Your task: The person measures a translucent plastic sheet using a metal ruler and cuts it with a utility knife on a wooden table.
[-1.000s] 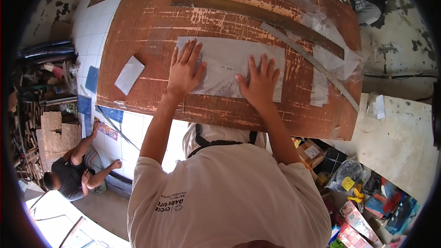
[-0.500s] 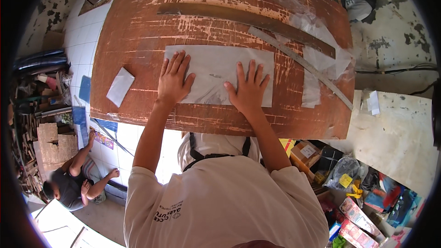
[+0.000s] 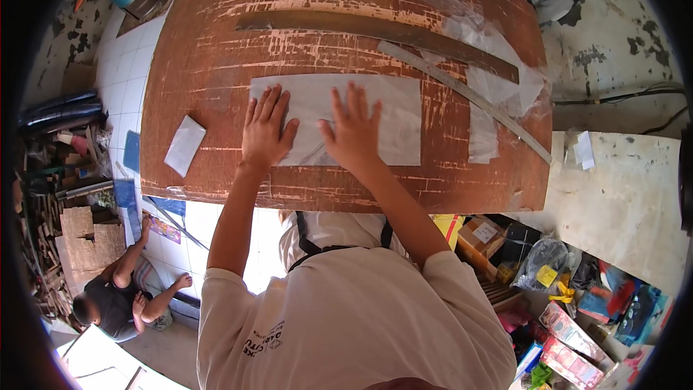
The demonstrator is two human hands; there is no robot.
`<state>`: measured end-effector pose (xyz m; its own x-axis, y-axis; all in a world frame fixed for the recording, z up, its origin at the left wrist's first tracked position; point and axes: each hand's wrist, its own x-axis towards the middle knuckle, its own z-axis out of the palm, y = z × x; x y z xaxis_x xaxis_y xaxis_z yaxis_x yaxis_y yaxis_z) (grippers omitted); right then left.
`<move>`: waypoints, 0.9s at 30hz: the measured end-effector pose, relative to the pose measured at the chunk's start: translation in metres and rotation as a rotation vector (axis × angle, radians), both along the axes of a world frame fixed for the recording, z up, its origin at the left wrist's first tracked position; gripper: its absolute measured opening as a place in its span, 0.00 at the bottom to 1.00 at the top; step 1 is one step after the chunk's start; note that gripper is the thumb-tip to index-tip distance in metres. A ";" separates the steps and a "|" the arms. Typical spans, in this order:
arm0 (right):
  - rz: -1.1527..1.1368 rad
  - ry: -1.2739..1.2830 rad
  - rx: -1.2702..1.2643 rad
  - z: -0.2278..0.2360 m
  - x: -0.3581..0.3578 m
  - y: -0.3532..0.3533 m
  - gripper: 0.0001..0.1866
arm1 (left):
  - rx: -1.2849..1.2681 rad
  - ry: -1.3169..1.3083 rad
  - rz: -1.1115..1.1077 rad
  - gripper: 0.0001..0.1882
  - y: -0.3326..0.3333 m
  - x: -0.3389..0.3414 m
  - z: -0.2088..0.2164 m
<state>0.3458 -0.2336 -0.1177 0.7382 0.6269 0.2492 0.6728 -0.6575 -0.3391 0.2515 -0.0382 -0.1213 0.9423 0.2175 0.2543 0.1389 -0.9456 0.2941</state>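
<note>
A greyish, slightly see-through plastic sheet (image 3: 397,123) lies flat on the worn brown tabletop (image 3: 216,50), a few wrinkles showing near its middle. On the sheet's left end my left hand (image 3: 268,128) rests palm down, fingers stretched out. My right hand (image 3: 354,130) lies over the middle of the sheet, fingers spread and a little blurred by motion. Neither hand grips anything. Left of the sheet is a small folded piece of the same pale plastic (image 3: 185,146).
Beyond the sheet lie a long dark wooden strip (image 3: 375,27) and a slanting metal ruler (image 3: 469,101). Clear plastic scraps (image 3: 498,87) are at the table's right. A person (image 3: 115,310) sits at lower left. Cluttered boxes (image 3: 480,238) stand at lower right.
My right hand has slid left across the sheet, from near its right end to its middle. My left hand stays on the left end. The whole view has shifted slightly.
</note>
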 end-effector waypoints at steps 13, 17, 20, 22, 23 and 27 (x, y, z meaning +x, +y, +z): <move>-0.071 -0.009 -0.122 -0.010 0.009 -0.028 0.35 | -0.033 0.042 0.028 0.32 -0.001 0.001 0.004; -0.142 -0.076 -0.119 -0.011 0.017 -0.062 0.36 | -0.025 0.039 0.025 0.32 0.000 0.000 0.005; -0.168 -0.076 -0.112 -0.009 0.021 -0.078 0.36 | -0.039 0.040 0.019 0.32 -0.001 0.002 0.007; -0.174 -0.072 -0.126 -0.005 0.022 -0.080 0.36 | -0.040 0.054 0.026 0.32 -0.002 0.002 0.007; -0.179 -0.068 -0.140 -0.004 0.023 -0.082 0.36 | -0.041 0.054 0.024 0.32 -0.002 0.003 0.007; -0.181 -0.063 -0.142 -0.004 0.024 -0.081 0.35 | -0.033 0.059 0.025 0.32 -0.001 0.003 0.008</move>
<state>0.3697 -0.3141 -0.1217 0.8277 0.5177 0.2167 0.5563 -0.8076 -0.1957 0.2544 -0.0394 -0.1131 0.9496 0.2489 0.1903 0.1809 -0.9315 0.3156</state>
